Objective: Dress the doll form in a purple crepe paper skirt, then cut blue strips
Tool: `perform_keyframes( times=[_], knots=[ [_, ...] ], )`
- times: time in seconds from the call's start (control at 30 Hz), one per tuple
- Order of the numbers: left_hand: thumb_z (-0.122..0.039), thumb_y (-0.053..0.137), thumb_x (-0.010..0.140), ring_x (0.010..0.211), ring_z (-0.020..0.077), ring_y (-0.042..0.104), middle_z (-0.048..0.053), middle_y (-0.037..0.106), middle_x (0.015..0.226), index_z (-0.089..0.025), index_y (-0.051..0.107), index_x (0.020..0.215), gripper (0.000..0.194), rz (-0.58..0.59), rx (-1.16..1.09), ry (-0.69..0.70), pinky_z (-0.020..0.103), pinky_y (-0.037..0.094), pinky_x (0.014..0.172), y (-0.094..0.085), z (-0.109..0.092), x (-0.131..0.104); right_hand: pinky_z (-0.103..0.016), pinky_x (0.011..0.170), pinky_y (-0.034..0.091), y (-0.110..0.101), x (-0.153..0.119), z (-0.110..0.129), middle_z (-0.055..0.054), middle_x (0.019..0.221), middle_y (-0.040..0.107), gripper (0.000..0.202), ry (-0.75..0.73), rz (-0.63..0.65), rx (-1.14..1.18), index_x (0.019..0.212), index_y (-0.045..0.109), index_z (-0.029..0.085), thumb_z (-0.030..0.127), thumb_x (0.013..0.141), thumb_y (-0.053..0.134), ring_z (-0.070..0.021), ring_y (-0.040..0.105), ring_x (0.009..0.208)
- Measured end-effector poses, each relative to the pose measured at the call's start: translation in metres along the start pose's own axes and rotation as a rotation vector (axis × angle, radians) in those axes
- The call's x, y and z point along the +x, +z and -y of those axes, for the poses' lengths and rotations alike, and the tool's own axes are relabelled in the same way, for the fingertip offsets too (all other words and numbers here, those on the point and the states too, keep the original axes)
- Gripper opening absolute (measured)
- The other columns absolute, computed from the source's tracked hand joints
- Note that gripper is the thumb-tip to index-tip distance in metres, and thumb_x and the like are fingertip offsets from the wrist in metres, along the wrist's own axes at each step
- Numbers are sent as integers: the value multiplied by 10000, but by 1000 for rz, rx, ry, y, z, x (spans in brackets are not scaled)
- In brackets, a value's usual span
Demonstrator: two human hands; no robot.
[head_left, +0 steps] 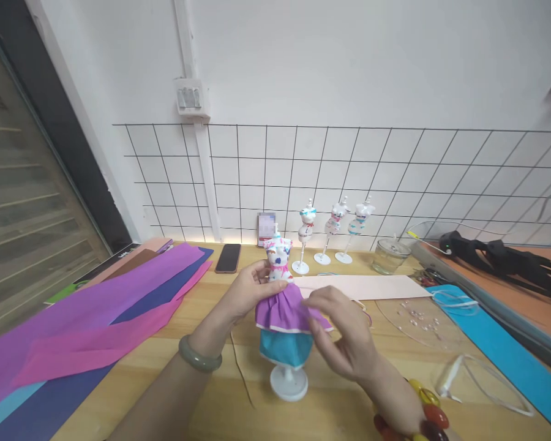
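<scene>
A small white dress-form mannequin (278, 252) with coloured patches and a pink band at its waist stands upright on a round white base (289, 383). It wears a purple gathered skirt (280, 311) with a pale hem over a blue underskirt (286, 348). My left hand (252, 286) is closed around the mannequin's waist, thumb in front at the skirt's top. On the skirt's right side rests my right hand (344, 331), its fingers and thumb apart and touching the purple cloth, whose hem flares out behind them.
Three more small mannequins (308, 226) stand at the back, near a glass jar (391, 254). Coloured sheets (119, 306) lie left, by a phone (228, 258). To the right are a pale pink strip (371, 286), beads (425, 318), a blue strip (496, 343) and a white cord (452, 375).
</scene>
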State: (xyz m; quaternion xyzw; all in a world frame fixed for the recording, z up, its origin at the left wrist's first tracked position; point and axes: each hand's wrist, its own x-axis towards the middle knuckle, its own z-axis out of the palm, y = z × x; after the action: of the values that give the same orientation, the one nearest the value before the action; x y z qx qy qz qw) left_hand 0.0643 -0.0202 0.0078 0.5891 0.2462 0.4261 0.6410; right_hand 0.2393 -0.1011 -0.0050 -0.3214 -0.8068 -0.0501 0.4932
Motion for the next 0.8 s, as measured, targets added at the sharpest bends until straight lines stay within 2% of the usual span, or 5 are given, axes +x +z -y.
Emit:
perform_keyframes(
  times=[0.1,0.2,0.3,0.43,0.8],
  knots=[
    [-236,745,686,963,204,607,92,651,1062,-143,612,1028,379,100,47,-2,322,467,852,2,-2,-3,-381,860,432,-5,3,-9,-88,1066,588,250,415,5,152,1134,514,208,257,891,480,-218,534,1017],
    [-239,731,706,964,209,611,91,654,1053,-151,612,1042,367,158,63,-11,327,474,847,4,0,-4,-357,904,425,-9,6,-16,-66,1089,600,279,665,188,390,1110,550,218,385,898,479,-207,537,1047],
    [-243,724,711,937,201,613,82,655,1002,-145,610,1017,341,170,91,0,314,482,817,5,6,-3,-297,754,478,-11,7,-21,-40,877,627,295,758,328,568,895,607,181,460,860,517,-175,588,838],
    [-244,692,735,897,194,609,67,643,935,-139,596,1005,305,143,181,22,326,481,803,7,16,-1,-246,508,451,-12,5,-26,4,653,567,367,963,348,590,738,570,163,523,735,642,-127,547,563],
    [-217,635,768,957,207,586,71,627,986,-139,575,1036,286,176,217,65,322,467,819,8,24,3,-247,597,434,-17,6,-22,-19,728,645,216,776,352,330,746,652,170,385,760,641,-150,555,684]
  ],
)
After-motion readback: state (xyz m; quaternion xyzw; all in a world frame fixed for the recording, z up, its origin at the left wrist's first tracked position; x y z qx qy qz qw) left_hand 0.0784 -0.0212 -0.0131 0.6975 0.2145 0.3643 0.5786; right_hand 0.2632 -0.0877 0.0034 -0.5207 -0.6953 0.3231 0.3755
